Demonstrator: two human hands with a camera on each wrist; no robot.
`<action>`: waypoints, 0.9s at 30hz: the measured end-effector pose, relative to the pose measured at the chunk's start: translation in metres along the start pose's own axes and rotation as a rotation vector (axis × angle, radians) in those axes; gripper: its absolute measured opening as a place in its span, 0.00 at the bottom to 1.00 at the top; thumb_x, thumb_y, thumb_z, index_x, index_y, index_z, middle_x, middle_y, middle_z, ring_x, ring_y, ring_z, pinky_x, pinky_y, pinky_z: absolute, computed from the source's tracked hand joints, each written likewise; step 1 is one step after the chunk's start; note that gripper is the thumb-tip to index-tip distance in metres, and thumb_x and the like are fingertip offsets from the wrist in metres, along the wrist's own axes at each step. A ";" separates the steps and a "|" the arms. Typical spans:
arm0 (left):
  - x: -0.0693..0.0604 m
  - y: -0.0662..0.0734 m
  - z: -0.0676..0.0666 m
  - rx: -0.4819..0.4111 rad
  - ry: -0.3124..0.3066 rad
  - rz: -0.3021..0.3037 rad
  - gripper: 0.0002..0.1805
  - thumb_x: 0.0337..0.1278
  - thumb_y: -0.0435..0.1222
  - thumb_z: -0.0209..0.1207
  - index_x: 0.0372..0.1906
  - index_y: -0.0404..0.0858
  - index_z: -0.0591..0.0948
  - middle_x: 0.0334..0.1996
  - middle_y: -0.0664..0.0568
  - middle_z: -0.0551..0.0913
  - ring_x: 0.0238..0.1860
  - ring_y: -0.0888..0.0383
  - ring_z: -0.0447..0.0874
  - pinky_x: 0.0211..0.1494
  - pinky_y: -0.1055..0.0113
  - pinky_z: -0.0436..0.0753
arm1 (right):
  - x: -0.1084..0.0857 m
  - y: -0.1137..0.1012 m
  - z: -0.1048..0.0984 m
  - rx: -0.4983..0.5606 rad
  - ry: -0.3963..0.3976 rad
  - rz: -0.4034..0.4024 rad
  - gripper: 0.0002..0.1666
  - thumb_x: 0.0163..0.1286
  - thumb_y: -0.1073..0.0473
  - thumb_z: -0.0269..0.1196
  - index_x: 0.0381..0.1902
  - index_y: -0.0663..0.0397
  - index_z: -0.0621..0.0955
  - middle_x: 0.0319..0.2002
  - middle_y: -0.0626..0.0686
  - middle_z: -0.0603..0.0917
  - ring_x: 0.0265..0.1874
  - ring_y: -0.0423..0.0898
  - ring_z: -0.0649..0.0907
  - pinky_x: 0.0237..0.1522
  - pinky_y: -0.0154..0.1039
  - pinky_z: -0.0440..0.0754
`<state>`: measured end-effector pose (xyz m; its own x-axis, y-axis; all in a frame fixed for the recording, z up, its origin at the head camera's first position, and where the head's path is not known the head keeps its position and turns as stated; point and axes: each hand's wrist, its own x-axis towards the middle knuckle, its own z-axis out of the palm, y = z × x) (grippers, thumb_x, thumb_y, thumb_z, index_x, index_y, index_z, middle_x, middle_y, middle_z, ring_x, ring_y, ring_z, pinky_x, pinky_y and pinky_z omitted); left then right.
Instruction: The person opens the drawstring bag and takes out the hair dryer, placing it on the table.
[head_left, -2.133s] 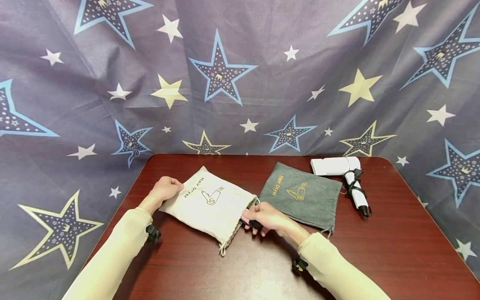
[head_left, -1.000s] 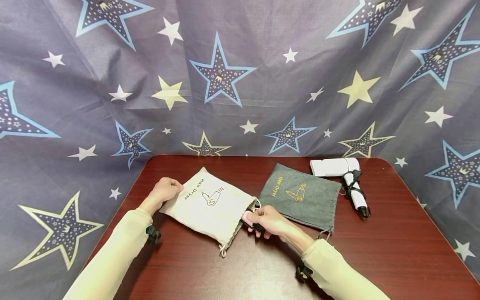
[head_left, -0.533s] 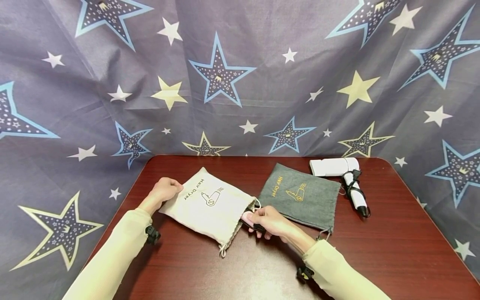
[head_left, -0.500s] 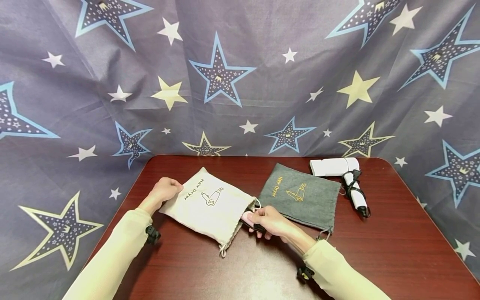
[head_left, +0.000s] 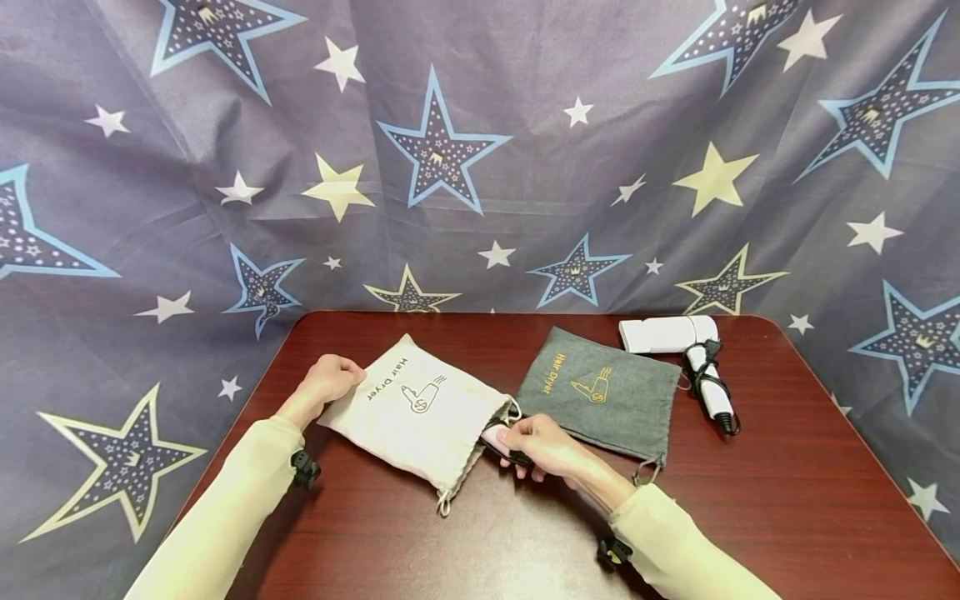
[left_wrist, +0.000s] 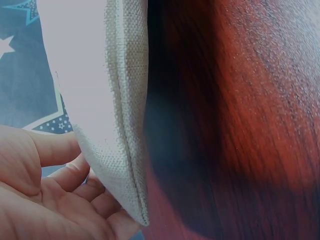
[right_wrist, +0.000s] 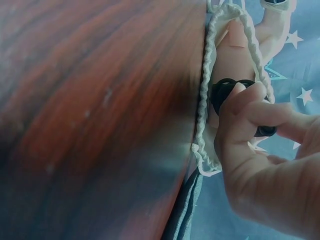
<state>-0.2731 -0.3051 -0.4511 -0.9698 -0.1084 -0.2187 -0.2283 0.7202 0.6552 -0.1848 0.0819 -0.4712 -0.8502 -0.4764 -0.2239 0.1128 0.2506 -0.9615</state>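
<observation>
A cream drawstring bag [head_left: 420, 408] printed "Hair Dryer" lies on the table, its open end towards the right. My left hand [head_left: 332, 382] pinches the bag's closed end; the left wrist view shows thumb and fingers at the cloth corner [left_wrist: 120, 185]. At the bag's mouth, my right hand [head_left: 549, 448] grips the pink handle of a hair dryer [head_left: 495, 437]. Black cord [right_wrist: 227, 92] is bundled round that handle. Most of the hair dryer is hidden in the bag, though the right wrist view looks partly into the mouth [right_wrist: 202, 105].
A grey drawstring bag [head_left: 607, 392] with yellow print lies flat just beyond the right hand. Behind it at the right is a white hair dryer [head_left: 667, 335] with black cord round its handle. The brown table [head_left: 420, 542] ends at a star-patterned curtain [head_left: 480, 167].
My right hand has shifted slightly right and away from the bag, and more of the pink handle shows. The left hand and the cream bag stay almost in place.
</observation>
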 end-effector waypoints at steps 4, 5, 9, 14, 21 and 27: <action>0.000 0.000 0.000 0.002 0.001 0.004 0.13 0.73 0.37 0.59 0.44 0.30 0.86 0.50 0.37 0.82 0.49 0.44 0.77 0.47 0.57 0.75 | -0.001 0.000 0.000 0.008 0.002 -0.001 0.17 0.81 0.57 0.58 0.43 0.69 0.84 0.32 0.62 0.89 0.18 0.40 0.79 0.15 0.31 0.70; 0.001 0.000 0.000 0.003 0.003 0.004 0.12 0.73 0.37 0.59 0.44 0.30 0.86 0.50 0.37 0.82 0.49 0.44 0.76 0.47 0.57 0.75 | -0.002 0.000 0.000 0.009 0.002 -0.001 0.17 0.81 0.57 0.58 0.43 0.69 0.83 0.32 0.62 0.89 0.18 0.40 0.79 0.15 0.30 0.70; 0.001 0.000 0.001 0.003 0.006 0.007 0.12 0.73 0.37 0.60 0.43 0.30 0.86 0.50 0.37 0.82 0.49 0.44 0.76 0.46 0.57 0.75 | -0.004 -0.001 -0.001 0.002 0.004 -0.006 0.20 0.82 0.54 0.59 0.40 0.69 0.83 0.31 0.61 0.89 0.17 0.39 0.79 0.15 0.30 0.70; 0.001 0.000 0.001 -0.002 0.002 0.003 0.13 0.73 0.37 0.60 0.45 0.30 0.86 0.52 0.36 0.82 0.50 0.43 0.77 0.49 0.55 0.76 | -0.006 -0.001 -0.002 0.004 0.005 -0.007 0.22 0.82 0.53 0.60 0.39 0.70 0.83 0.32 0.60 0.89 0.18 0.39 0.80 0.15 0.31 0.69; 0.001 0.000 0.001 -0.010 -0.002 0.008 0.13 0.73 0.37 0.60 0.45 0.30 0.86 0.51 0.36 0.81 0.50 0.42 0.76 0.50 0.54 0.76 | -0.009 -0.002 -0.002 0.009 0.007 -0.002 0.22 0.81 0.52 0.60 0.39 0.71 0.83 0.32 0.60 0.89 0.18 0.39 0.80 0.16 0.31 0.70; 0.001 -0.001 0.003 -0.009 0.005 -0.001 0.12 0.73 0.37 0.60 0.44 0.30 0.86 0.52 0.36 0.82 0.50 0.43 0.77 0.50 0.53 0.76 | -0.009 -0.001 -0.003 0.001 0.012 -0.007 0.22 0.82 0.52 0.60 0.39 0.70 0.83 0.32 0.59 0.89 0.18 0.39 0.79 0.16 0.31 0.69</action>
<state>-0.2739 -0.3037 -0.4537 -0.9699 -0.1121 -0.2160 -0.2298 0.7138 0.6616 -0.1785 0.0885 -0.4680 -0.8570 -0.4680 -0.2158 0.1077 0.2469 -0.9631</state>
